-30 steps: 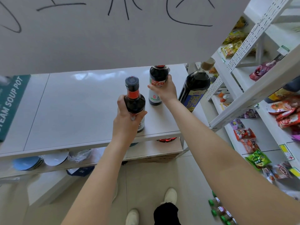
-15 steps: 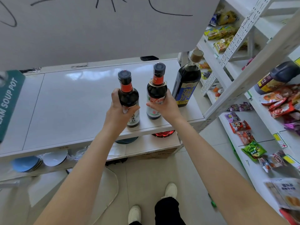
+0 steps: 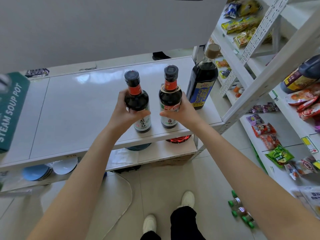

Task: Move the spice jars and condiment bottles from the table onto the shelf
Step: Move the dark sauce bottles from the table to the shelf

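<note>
My left hand (image 3: 125, 112) grips a dark soy sauce bottle (image 3: 137, 103) with a red neck band and white label. My right hand (image 3: 184, 111) grips a second dark sauce bottle (image 3: 170, 99) with a red neck collar. Both bottles are upright, side by side above the front edge of the white table (image 3: 78, 110). A taller dark bottle (image 3: 202, 78) with a blue label and tan cap stands on the table's right end. The white shelf (image 3: 259, 73) rises at the right, with a dark jug (image 3: 304, 75) on one level.
Snack packets (image 3: 265, 129) lie on the lower shelf boards at right. Small green-capped bottles (image 3: 241, 209) sit on the floor by the shelf. A green "STEAM SOUP POT" box (image 3: 12, 110) is at the table's left. Plates (image 3: 37, 172) lie under the table. My shoes (image 3: 187, 199) are below.
My right hand drew its bottle back toward the table's front edge and raised it upright, level with the left bottle. The view has tilted toward the shelf.
</note>
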